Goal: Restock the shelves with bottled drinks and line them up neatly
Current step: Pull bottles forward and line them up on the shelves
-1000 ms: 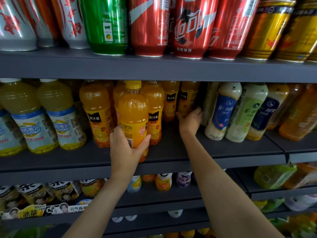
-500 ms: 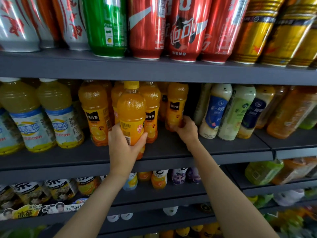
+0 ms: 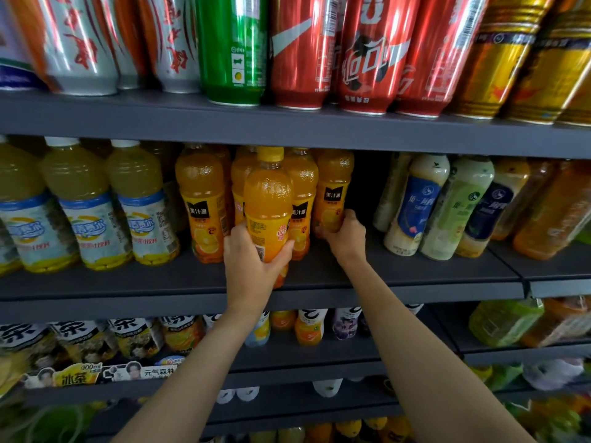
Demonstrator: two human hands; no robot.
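Note:
My left hand (image 3: pixel 254 260) grips the lower part of an orange juice bottle with a yellow cap (image 3: pixel 268 203), held upright at the front of the middle shelf (image 3: pixel 399 276). Behind it stand several more orange juice bottles (image 3: pixel 201 199) with black labels. My right hand (image 3: pixel 343 235) holds the base of the rightmost orange juice bottle (image 3: pixel 332 187), which stands on the shelf to the right of the group. A dark gap lies to the right of that bottle.
Pale yellow drinks with blue labels (image 3: pixel 140 199) stand left of the orange group; milk tea bottles (image 3: pixel 419 203) lean on the right. Cans (image 3: pixel 300 49) fill the shelf above. Lower shelves hold tea bottles (image 3: pixel 134 337) and small drinks (image 3: pixel 308 327).
My right hand has pulled an orange juice bottle forward from the back of the shelf, beside the group. My left hand keeps its bottle at the shelf front.

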